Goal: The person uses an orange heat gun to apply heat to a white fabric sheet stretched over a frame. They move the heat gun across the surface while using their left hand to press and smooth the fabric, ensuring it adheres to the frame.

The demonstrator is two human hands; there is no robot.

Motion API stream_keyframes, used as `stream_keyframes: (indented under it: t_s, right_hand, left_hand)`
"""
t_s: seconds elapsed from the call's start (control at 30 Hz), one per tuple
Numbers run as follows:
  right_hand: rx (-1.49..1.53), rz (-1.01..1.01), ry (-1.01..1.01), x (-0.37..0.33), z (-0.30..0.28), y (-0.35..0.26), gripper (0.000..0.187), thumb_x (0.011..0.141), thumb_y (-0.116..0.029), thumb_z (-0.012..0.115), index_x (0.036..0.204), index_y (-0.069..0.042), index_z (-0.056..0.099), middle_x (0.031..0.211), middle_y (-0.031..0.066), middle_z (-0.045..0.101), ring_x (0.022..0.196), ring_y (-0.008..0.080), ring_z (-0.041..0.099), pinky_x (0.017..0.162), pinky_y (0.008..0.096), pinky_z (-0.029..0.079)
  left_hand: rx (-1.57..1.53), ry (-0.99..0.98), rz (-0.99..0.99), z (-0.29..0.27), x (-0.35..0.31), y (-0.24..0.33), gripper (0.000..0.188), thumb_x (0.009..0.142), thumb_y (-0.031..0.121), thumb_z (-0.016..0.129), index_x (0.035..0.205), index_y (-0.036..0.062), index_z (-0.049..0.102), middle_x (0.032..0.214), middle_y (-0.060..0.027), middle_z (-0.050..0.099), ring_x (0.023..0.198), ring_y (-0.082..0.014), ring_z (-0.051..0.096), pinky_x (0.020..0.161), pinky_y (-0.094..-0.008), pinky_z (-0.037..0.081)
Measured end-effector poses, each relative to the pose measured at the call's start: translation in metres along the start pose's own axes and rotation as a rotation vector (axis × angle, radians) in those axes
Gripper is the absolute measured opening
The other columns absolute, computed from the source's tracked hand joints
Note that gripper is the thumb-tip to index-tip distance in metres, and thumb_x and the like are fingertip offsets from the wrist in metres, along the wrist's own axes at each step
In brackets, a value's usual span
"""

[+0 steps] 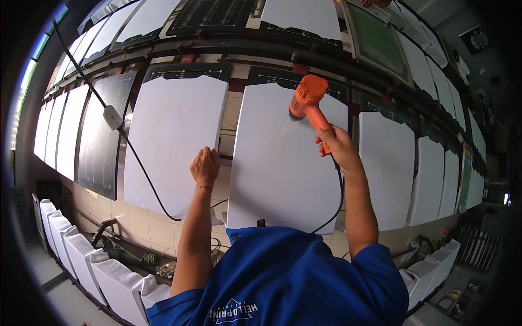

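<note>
Fingers (319,140) of the right hand (341,148) grip the orange heat gun (312,96) above the white-covered platen (274,171), near its far edge; I see the left hand (205,167) curled by the neighbouring platen (174,127) at its right edge, cannot tell whether it pinches anything, and find the gap between narrow

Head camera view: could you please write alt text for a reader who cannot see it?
A person's right hand holds an orange heat gun pointed down at a white panel. The left hand is at the edge of the neighbouring panel on the left, and more white panels stand in rows around.
</note>
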State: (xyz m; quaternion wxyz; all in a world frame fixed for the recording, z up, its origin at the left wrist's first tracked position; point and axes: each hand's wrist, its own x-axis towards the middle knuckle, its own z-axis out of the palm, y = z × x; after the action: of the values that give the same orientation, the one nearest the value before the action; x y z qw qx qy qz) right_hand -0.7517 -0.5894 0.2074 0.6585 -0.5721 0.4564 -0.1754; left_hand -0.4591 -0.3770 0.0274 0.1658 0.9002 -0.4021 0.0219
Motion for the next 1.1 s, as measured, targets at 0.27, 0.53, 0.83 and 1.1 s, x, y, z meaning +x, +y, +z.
stream_keyframes:
  t_s: [0.27,0.53,0.83,1.1]
  right_hand:
    - [0.044,0.044,0.006,-0.007,-0.008,-0.002,0.043,0.092,-0.034,0.064,0.113,0.003,0.058,0.083,0.0051,0.058,0.065,0.0082,0.055,0.056,0.0234,0.048]
    - [-0.011,0.06,0.083,-0.014,-0.01,-0.002,0.041,0.094,-0.032,0.062,0.117,0.002,0.057,0.084,0.0049,0.06,0.064,0.0083,0.055,0.057,0.0242,0.048]
    - [-0.001,0.095,0.107,-0.044,-0.027,0.005,0.042,0.093,-0.032,0.062,0.116,0.003,0.057,0.084,0.0059,0.059,0.065,0.0089,0.055,0.056,0.0241,0.048]
    - [0.044,0.059,0.255,-0.043,-0.038,0.023,0.041,0.094,-0.033,0.063,0.116,0.002,0.058,0.083,0.005,0.059,0.063,0.0094,0.055,0.056,0.0251,0.048]
  left_hand:
    - [-0.006,0.005,0.005,0.001,-0.002,-0.002,0.027,0.095,0.03,0.054,0.077,0.0091,0.053,0.077,-0.0072,0.061,0.069,-0.0311,0.064,0.058,-0.044,0.048]
    - [-0.002,-0.022,0.01,0.001,-0.002,-0.002,0.027,0.095,0.03,0.053,0.078,0.0092,0.053,0.078,-0.0067,0.061,0.07,-0.0305,0.063,0.058,-0.0438,0.048]
    - [-0.07,-0.072,-0.03,-0.002,0.0,0.001,0.027,0.094,0.029,0.053,0.078,0.0073,0.054,0.08,-0.0102,0.062,0.074,-0.0347,0.063,0.064,-0.0481,0.047]
    - [-0.232,0.06,0.032,0.006,-0.01,-0.023,0.021,0.093,0.019,0.056,0.077,0.0061,0.057,0.078,-0.0086,0.06,0.075,-0.0293,0.062,0.063,-0.0429,0.047]
